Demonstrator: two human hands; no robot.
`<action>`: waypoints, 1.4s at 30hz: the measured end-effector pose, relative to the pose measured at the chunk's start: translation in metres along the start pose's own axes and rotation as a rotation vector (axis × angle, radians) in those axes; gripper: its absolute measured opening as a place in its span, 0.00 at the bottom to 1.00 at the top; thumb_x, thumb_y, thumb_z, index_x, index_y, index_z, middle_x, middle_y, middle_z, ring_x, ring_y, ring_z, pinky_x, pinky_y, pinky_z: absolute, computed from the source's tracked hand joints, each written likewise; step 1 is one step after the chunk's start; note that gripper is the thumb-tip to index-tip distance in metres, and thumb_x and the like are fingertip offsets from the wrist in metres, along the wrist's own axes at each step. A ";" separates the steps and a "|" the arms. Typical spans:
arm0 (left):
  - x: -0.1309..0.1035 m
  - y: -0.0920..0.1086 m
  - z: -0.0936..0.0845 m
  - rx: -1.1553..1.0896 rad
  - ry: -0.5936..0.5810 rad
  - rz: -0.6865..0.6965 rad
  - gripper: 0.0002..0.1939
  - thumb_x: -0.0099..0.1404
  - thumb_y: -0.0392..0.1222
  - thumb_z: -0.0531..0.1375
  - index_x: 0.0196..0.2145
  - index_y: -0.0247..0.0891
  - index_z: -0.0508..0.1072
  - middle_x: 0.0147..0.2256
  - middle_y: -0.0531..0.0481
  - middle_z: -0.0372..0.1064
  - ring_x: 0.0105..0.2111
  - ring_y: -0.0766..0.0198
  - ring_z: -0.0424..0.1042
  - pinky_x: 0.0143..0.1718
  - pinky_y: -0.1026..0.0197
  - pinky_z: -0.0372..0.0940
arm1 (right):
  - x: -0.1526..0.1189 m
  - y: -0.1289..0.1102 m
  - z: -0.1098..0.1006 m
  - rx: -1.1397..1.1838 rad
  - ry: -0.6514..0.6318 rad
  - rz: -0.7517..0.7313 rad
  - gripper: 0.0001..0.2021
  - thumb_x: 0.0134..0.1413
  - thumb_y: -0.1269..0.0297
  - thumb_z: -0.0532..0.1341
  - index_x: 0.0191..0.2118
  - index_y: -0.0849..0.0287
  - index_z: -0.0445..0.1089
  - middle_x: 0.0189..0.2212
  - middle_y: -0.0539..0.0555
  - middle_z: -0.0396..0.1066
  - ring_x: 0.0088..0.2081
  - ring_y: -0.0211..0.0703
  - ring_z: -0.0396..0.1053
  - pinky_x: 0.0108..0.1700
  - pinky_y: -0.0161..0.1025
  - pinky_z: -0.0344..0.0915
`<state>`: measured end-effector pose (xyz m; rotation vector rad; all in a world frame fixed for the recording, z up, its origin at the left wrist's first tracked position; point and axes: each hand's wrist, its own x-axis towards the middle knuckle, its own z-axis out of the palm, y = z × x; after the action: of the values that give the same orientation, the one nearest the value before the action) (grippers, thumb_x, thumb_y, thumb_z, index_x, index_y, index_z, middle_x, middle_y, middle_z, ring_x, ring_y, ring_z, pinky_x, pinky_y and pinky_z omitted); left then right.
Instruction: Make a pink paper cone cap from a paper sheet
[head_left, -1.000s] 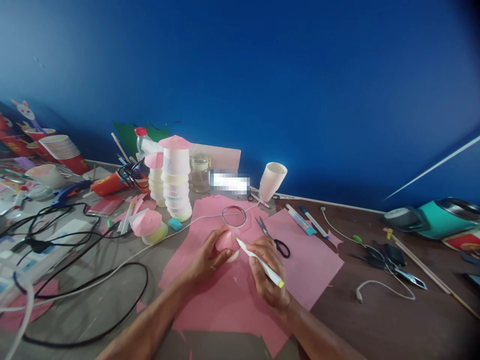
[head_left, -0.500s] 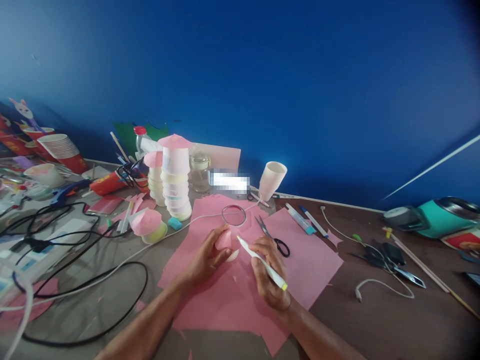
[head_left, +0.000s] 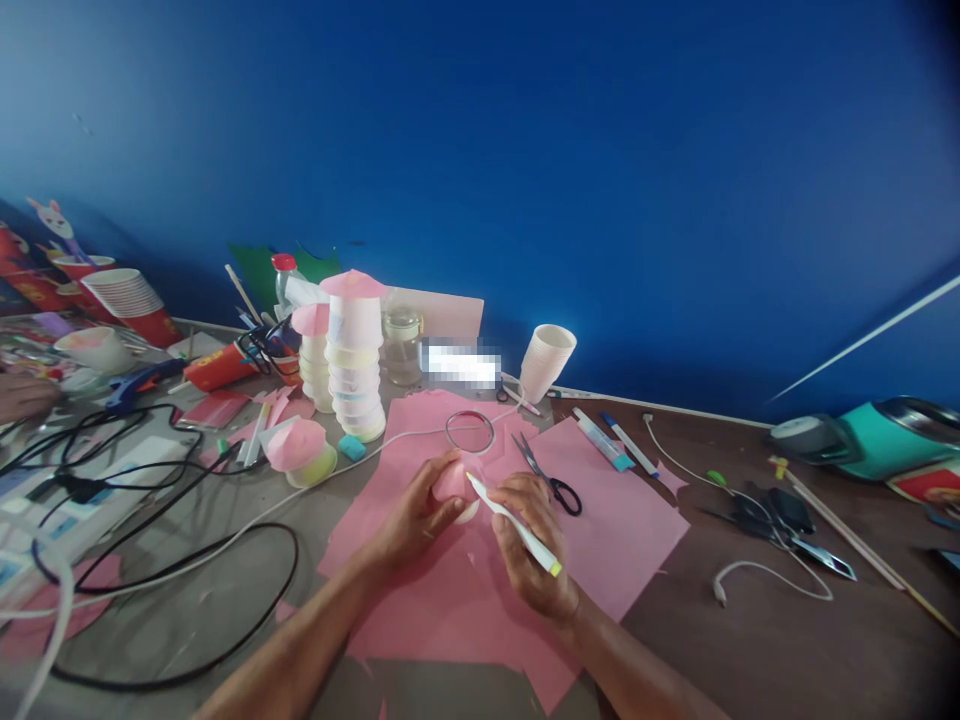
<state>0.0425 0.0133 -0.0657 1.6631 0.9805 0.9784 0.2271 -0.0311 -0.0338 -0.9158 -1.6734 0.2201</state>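
Observation:
In my left hand (head_left: pixel 411 512) is a small pink paper cone (head_left: pixel 452 482) with a pale cup edge showing under it; my fingers and thumb are closed around its side. My right hand (head_left: pixel 538 550) grips a white marker (head_left: pixel 525 535) with a yellow end, its tip at the right side of the pink cone. Both hands are over pink paper sheets (head_left: pixel 420 620). Black-handled scissors (head_left: pixel 564 496) lie on the paper right of my right hand. Ahead of the hands is a thin round ring (head_left: pixel 470 432).
Left of the paper stand a tower of white cups (head_left: pixel 355 375) topped with pink paper and a short pink-topped cup (head_left: pixel 298 448). Black cables (head_left: pixel 292 560) loop across the left. A white cup stack (head_left: pixel 547 360) and markers (head_left: pixel 628 443) are behind. Another person's hand (head_left: pixel 26 397) shows at far left.
The marker tip has shifted slightly left onto the pink cone, my right hand moving with it. Another person's hand has come into view at the left edge.

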 end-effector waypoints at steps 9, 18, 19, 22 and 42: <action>0.000 0.003 -0.001 0.048 0.002 -0.018 0.29 0.67 0.54 0.59 0.62 0.42 0.62 0.62 0.39 0.62 0.61 0.48 0.61 0.61 0.48 0.59 | 0.000 -0.003 -0.002 0.053 -0.020 -0.012 0.12 0.61 0.73 0.55 0.46 0.51 0.69 0.34 0.54 0.71 0.37 0.49 0.68 0.42 0.51 0.66; 0.000 0.010 -0.002 0.082 -0.030 -0.020 0.30 0.68 0.55 0.58 0.62 0.41 0.61 0.61 0.38 0.62 0.60 0.48 0.63 0.59 0.50 0.61 | 0.002 -0.001 -0.007 0.022 -0.011 -0.023 0.09 0.61 0.73 0.53 0.41 0.55 0.68 0.32 0.53 0.69 0.35 0.46 0.66 0.41 0.50 0.65; 0.000 0.009 -0.002 0.085 -0.029 -0.019 0.29 0.68 0.55 0.58 0.63 0.41 0.61 0.62 0.38 0.61 0.61 0.48 0.62 0.60 0.49 0.60 | 0.002 -0.001 -0.008 0.025 -0.014 -0.014 0.09 0.62 0.72 0.53 0.41 0.55 0.68 0.32 0.53 0.69 0.34 0.46 0.66 0.41 0.50 0.65; 0.000 0.007 -0.001 0.078 -0.012 0.004 0.29 0.68 0.54 0.59 0.62 0.42 0.62 0.61 0.38 0.62 0.62 0.48 0.61 0.61 0.48 0.58 | 0.002 -0.002 -0.008 0.043 -0.023 0.004 0.09 0.62 0.71 0.53 0.41 0.53 0.68 0.31 0.53 0.69 0.34 0.47 0.66 0.41 0.50 0.64; 0.000 0.012 -0.002 0.061 0.007 -0.024 0.29 0.66 0.56 0.60 0.61 0.44 0.64 0.60 0.41 0.64 0.61 0.48 0.62 0.60 0.49 0.60 | 0.000 0.002 -0.009 0.056 0.025 0.064 0.08 0.65 0.66 0.52 0.39 0.49 0.68 0.29 0.52 0.68 0.33 0.49 0.64 0.39 0.52 0.63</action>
<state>0.0426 0.0116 -0.0540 1.6953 1.0421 0.9468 0.2365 -0.0325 -0.0318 -0.9273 -1.6087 0.2967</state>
